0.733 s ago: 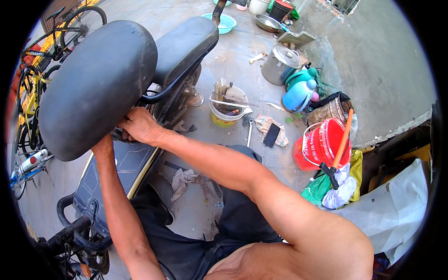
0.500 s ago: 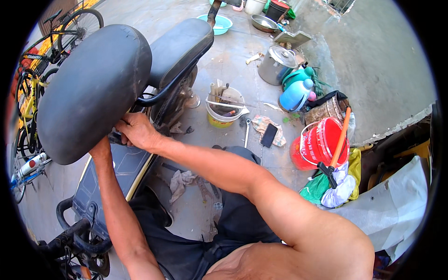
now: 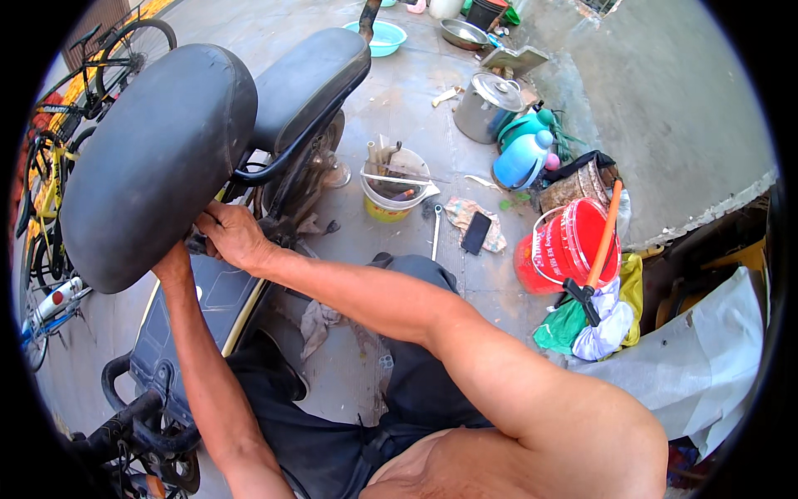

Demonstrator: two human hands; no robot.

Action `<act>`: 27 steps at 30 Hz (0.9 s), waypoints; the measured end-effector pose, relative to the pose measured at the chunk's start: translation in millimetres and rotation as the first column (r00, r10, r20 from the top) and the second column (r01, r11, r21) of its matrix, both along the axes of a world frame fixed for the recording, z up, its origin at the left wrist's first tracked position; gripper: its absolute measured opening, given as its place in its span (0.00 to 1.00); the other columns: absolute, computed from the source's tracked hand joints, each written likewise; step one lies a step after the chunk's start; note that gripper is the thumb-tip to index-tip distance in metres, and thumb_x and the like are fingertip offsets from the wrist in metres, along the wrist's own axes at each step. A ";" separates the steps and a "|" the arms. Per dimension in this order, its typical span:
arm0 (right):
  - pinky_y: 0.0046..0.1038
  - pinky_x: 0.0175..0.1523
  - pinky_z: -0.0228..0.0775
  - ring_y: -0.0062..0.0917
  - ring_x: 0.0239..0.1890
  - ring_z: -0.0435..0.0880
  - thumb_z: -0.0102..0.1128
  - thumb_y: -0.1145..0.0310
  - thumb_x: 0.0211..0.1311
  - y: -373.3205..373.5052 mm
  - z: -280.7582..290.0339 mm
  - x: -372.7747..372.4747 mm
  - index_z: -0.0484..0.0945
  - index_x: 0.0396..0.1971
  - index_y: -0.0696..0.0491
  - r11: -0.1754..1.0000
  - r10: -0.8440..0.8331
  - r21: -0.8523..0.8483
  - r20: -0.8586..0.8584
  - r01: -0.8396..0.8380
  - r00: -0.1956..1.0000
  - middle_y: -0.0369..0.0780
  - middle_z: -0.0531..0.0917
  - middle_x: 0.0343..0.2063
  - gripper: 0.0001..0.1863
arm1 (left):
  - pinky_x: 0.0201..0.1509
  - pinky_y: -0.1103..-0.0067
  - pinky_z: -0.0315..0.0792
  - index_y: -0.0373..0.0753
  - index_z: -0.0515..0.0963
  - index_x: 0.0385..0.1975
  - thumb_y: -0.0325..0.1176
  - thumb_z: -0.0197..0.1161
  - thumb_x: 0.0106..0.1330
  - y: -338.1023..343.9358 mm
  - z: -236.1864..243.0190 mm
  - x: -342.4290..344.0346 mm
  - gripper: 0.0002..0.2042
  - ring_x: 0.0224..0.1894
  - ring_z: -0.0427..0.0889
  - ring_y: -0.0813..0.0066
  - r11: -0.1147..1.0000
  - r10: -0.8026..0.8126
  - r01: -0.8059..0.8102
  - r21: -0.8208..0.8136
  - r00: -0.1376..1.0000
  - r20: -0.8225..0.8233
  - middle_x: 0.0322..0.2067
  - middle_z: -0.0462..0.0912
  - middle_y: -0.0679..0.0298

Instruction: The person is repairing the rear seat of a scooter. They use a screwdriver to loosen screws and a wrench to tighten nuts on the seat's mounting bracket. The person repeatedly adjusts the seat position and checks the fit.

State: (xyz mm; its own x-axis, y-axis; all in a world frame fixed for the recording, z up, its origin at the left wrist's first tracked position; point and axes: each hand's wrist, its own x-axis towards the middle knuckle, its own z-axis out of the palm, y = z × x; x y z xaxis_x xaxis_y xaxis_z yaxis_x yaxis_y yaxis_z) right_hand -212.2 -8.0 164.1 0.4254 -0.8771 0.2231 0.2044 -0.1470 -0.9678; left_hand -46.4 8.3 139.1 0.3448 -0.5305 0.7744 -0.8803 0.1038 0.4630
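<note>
A wide black seat [image 3: 154,158] of an electric scooter fills the upper left, tipped up, with a longer rear seat [image 3: 307,83] behind it. My left hand [image 3: 174,262] reaches beneath the front seat's near edge; its fingers are hidden there. Beside it, my right hand [image 3: 233,234] is closed, thumb and fingers bent together at the seat's underside. What those fingers hold, if anything, cannot be made out. Below both hands lies the scooter's dark footboard [image 3: 195,316] with a pale trim edge.
On the ground to the right are a tool bucket [image 3: 397,187], a wrench [image 3: 436,233], a phone [image 3: 476,233] on a cloth, and a red bucket [image 3: 557,254] with an orange-handled tool [image 3: 605,237]. A grey rag [image 3: 317,326] lies by my leg. Bicycles [image 3: 58,166] stand at the left.
The view has shifted slightly, so the seat and the ground objects sit a little further left. Both hands stay under the seat, the right one still closed.
</note>
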 end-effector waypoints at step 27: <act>0.29 0.27 0.69 0.22 0.20 0.76 0.50 0.71 0.67 19.5 -13.6 45.3 0.77 0.39 0.60 0.988 -0.157 0.026 0.241 0.155 0.958 0.46 0.78 0.19 0.09 | 0.39 0.66 0.71 0.35 0.81 0.33 0.32 0.60 0.63 2.4 0.2 19.0 0.07 0.31 0.81 0.64 0.998 0.064 -0.063 -0.016 0.946 0.319 0.28 0.84 0.60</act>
State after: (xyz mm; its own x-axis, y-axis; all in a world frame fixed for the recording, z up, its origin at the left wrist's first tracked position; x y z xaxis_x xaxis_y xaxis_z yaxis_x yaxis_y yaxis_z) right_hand -166.9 11.5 150.5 0.2177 -0.9301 0.2958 0.4075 -0.1888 -0.8935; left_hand -27.4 10.7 139.3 0.1123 -0.5112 0.8521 -0.9866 0.0445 0.1567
